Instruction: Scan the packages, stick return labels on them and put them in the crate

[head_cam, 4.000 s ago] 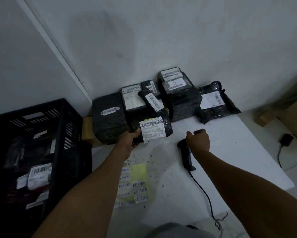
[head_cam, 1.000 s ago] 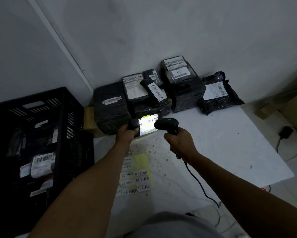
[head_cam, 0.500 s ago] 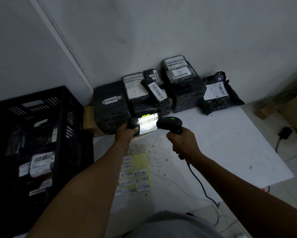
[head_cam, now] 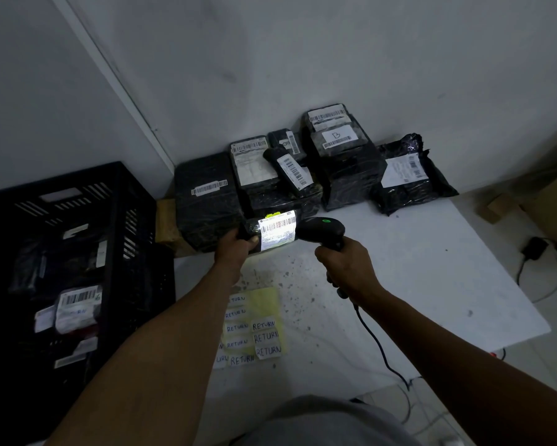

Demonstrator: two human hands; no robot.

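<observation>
White tabletop (head_cam: 415,284) fills the middle of my view, with the black crate (head_cam: 77,201) at nine o'clock, already holding labelled parcels. Wrapped packages (head_cam: 344,162) sit stacked against the wall at twelve. Below my arms, at six, lies the sheet of RETURN labels (head_cam: 254,333). My right hand (head_cam: 344,268) is wrapped round the scanner (head_cam: 319,230), which a few seconds ago lay on the table; now it is lifted and aimed left. My left hand (head_cam: 235,249) grips the small package (head_cam: 270,233) by its left end, in front of the stack. Its barcode glows under the scanner light, so I judge the scan is happening; the label and crate come next.
</observation>
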